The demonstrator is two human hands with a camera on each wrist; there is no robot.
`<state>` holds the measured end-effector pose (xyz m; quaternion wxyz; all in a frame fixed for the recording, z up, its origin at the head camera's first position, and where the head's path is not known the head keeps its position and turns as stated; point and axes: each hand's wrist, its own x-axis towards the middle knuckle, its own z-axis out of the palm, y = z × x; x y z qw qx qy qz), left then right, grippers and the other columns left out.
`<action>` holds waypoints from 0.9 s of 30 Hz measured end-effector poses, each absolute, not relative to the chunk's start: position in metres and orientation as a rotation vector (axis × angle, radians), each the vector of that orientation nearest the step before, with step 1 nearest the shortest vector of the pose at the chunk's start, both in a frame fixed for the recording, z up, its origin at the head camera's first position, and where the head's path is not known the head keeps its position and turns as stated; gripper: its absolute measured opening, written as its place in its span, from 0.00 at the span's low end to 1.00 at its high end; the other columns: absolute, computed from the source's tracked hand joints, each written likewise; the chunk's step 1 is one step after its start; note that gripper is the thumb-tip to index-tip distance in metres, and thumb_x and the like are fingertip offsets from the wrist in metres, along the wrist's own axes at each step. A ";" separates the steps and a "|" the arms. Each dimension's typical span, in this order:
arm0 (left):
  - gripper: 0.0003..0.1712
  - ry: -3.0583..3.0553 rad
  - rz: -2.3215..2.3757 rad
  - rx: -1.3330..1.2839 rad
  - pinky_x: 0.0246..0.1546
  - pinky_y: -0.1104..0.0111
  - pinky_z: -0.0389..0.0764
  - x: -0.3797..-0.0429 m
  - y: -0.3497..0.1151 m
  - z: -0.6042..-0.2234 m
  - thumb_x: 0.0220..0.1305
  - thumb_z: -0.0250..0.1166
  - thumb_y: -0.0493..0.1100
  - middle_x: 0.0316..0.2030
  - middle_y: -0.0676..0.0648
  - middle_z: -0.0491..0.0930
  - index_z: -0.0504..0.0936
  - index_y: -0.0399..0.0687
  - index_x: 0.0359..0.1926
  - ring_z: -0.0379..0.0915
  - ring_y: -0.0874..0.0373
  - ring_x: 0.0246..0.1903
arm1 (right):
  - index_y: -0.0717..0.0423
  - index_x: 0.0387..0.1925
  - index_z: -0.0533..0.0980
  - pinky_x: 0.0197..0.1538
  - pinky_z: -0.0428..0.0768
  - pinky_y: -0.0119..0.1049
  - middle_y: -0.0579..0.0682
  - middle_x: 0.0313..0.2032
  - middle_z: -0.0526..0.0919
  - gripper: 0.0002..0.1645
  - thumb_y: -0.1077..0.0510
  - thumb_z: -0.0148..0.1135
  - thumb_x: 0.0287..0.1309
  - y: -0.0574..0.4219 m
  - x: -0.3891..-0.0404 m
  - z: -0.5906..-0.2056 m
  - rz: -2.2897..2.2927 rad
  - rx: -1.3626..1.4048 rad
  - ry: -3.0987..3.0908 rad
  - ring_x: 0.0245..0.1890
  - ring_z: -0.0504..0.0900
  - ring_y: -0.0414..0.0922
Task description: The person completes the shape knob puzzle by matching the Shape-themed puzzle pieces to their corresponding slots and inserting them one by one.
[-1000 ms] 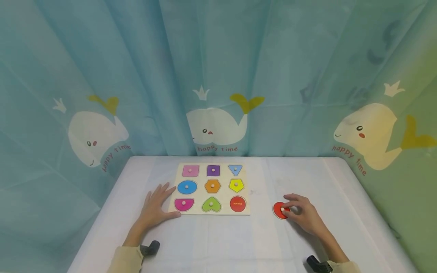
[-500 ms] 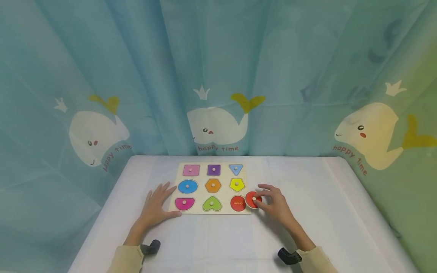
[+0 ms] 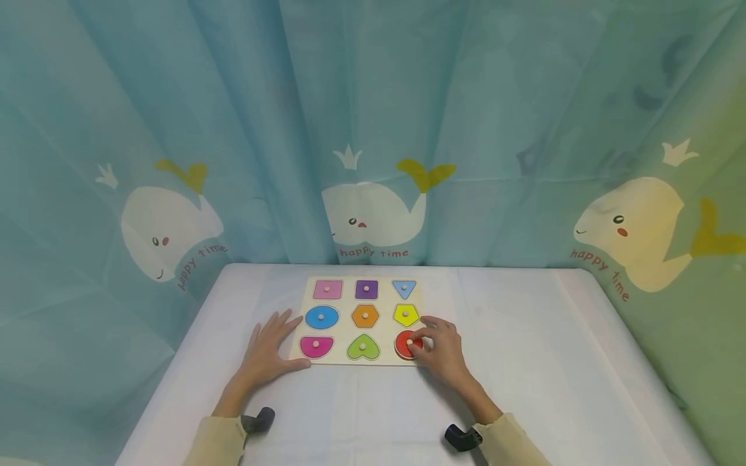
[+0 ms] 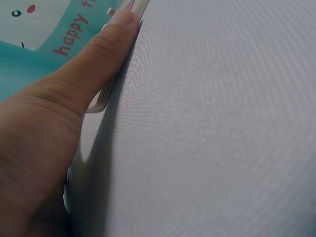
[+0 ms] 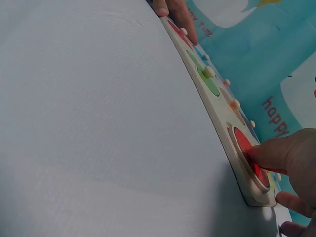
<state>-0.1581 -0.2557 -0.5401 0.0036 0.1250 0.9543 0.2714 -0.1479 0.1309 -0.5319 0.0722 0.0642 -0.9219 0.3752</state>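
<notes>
A wooden shape puzzle board (image 3: 349, 301) lies on the white-covered table. My right hand (image 3: 445, 353) pinches the knob of a red circle puzzle piece (image 3: 402, 345) over the board's near right corner. In the right wrist view, the rim of that red piece (image 5: 243, 140) stands slightly proud of the board, over the round recess. Spread fingers of my left hand (image 3: 268, 349) rest along the board's left side. From the left wrist, the thumb (image 4: 101, 52) is seen lying straight against the board's near edge.
Several other knobbed pieces sit in the board, among them a green heart (image 3: 363, 349), a yellow pentagon (image 3: 406, 310) and a magenta semicircle (image 3: 323, 349). A teal curtain (image 3: 495, 129) with printed whales hangs behind the table (image 3: 524, 310).
My right hand has carried the red circle piece leftward from the table on the right to above the round recess in the board. The left hand has stayed in place.
</notes>
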 end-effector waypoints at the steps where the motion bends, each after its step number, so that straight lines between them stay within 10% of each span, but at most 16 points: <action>1: 0.59 2.993 0.849 0.394 0.72 0.31 0.36 -0.158 -0.255 -0.539 0.47 0.78 0.66 0.78 0.36 0.57 0.67 0.48 0.76 0.42 0.32 0.77 | 0.51 0.34 0.89 0.65 0.66 0.68 0.59 0.59 0.82 0.06 0.60 0.79 0.52 0.131 -0.148 -0.532 1.117 0.199 -2.766 0.64 0.70 0.63; 27: 0.59 3.014 0.849 0.412 0.71 0.29 0.38 -0.159 -0.256 -0.543 0.45 0.79 0.66 0.77 0.36 0.59 0.68 0.48 0.75 0.44 0.32 0.77 | 0.45 0.33 0.87 0.63 0.70 0.67 0.56 0.60 0.81 0.07 0.59 0.78 0.53 0.135 -0.142 -0.543 1.029 0.287 -2.735 0.63 0.71 0.62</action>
